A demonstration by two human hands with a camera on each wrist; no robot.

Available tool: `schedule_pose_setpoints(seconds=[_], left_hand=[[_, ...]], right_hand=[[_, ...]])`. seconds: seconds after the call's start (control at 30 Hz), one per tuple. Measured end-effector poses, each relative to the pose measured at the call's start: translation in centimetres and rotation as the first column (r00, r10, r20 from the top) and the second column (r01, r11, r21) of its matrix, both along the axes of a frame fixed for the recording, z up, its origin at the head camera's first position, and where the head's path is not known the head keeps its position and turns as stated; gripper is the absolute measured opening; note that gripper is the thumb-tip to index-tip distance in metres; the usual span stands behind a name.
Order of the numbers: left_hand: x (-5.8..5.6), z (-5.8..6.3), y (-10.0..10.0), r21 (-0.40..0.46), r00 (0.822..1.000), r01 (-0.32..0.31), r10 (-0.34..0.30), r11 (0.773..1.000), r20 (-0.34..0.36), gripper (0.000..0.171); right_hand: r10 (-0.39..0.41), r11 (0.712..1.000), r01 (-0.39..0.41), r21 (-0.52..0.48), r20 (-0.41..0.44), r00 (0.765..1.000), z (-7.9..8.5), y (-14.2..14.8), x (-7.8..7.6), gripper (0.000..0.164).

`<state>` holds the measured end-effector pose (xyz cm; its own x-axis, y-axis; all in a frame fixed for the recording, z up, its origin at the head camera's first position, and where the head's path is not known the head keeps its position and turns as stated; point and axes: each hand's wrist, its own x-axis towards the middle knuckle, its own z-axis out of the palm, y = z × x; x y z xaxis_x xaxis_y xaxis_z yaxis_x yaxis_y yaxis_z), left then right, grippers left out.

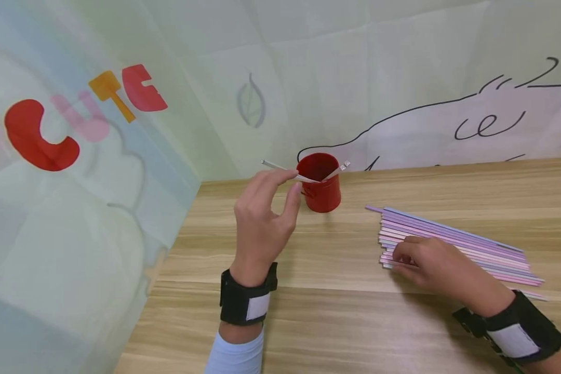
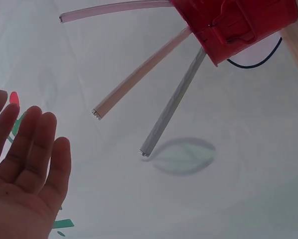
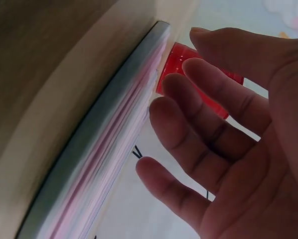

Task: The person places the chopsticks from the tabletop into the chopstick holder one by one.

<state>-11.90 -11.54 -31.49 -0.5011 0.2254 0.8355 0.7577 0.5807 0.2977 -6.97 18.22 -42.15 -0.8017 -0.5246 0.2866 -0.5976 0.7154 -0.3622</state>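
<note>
A red cup [image 1: 323, 195] with a small handle stands at the back of the table, thin straw-like sticks leaning out of its mouth. My left hand [image 1: 264, 218] is beside the cup, thumb and forefinger apart near a pale stick [image 1: 273, 165]. In the left wrist view, that hand [image 2: 29, 174] has extended fingers, away from a pink stick [image 2: 134, 77] and a grey stick [image 2: 174, 102]. My right hand [image 1: 432, 262] lies over the near-left side of a pastel stick bundle [image 1: 449, 231]. Its fingers bend loosely, with nothing visible between them in the right wrist view.
The sticks lie side by side on the wood-grain table [image 1: 327, 322], with a loose one [image 1: 530, 295] at their near right. A printed cloth [image 1: 392, 67] hangs behind the table, and another [image 1: 75, 234] bounds its left side.
</note>
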Motion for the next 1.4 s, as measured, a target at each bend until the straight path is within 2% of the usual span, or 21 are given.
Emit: schedule_pose_setpoints(seconds=[0.3,0.53,0.77,0.9,1.2,1.4], left_hand=[[0.1,-0.2,0.7,-0.063,0.998,0.057,-0.056,0.996,0.022,0.019],[0.4,-0.4,1.4,-0.14,0.994,0.102,-0.096,0.985,0.054,0.02],[0.7,-0.7,2.4,-0.239,0.988,0.138,-0.115,0.961,0.107,0.021],[0.7,-1.0,2.9,-0.275,0.985,0.154,-0.124,0.949,0.122,0.021],[1.0,-1.7,3.9,-0.339,0.965,0.222,-0.157,0.914,0.209,0.023],[1.2,-2.1,4.5,-0.337,0.951,0.264,-0.187,0.904,0.245,0.021]], right_hand=[[0.024,1.0,-0.024,-0.001,-0.032,0.999,-0.6,0.2,0.0,0.015],[0.008,1.0,-0.008,0.022,0.022,1.0,-0.7,0.4,-0.2,0.016],[-0.021,0.999,0.018,0.036,0.072,0.997,-0.7,0.3,-0.1,0.02],[-0.01,1.0,0.007,0.027,0.09,0.996,-0.8,0.3,-0.2,0.021],[0.025,1.0,-0.026,0.009,0.067,0.997,-0.9,0.2,-0.1,0.02],[0.084,0.996,-0.085,-0.038,-0.027,0.996,-1.1,0.0,0.0,0.022]])
